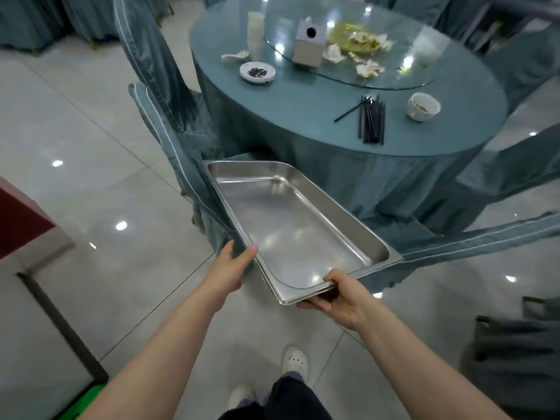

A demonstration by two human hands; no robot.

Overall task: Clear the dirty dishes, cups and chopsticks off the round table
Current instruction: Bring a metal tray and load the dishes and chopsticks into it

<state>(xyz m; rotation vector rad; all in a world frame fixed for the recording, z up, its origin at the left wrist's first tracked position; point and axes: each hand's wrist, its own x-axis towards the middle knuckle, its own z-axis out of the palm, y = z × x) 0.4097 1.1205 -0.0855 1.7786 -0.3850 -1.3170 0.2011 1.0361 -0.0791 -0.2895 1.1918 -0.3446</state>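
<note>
Pale glossy floor tiles (75, 140) fill the dining room, with ceiling lights mirrored in them. At the far left edge stands a dark red cabinet corner (18, 219). Just right of it, two chairs in blue-grey fabric covers (169, 122) stand against the left side of the round table (318, 122), which wears a matching long cloth under a glass top.

Near the table's left edge stands a tall stack of white cups (255, 34), with a crumpled napkin (235, 57) beside it and a small white dish (257, 72) holding dark scraps in front. Further right, on the glass turntable (403, 77), sits a grey tissue box (309, 40), then a greasy plate (353, 39) ringed by used tissues. On the table's near side lies a bundle of black chopsticks (371, 119), one stick splayed out to the left. To the right of them stands a white cup (423, 106) with dregs inside.

Below the table, held out over the floor, is a long stainless steel pan (291, 225), with only a small pale scrap in its far end. The left hand (230, 268) rests against the pan's left rim, thumb laid over the edge; its fingers pass below and cannot be seen. The right hand (336, 295) grips the near corner, thumb on top and fingers curled beneath. At the bottom, two white shoes (295, 362) show.
</note>
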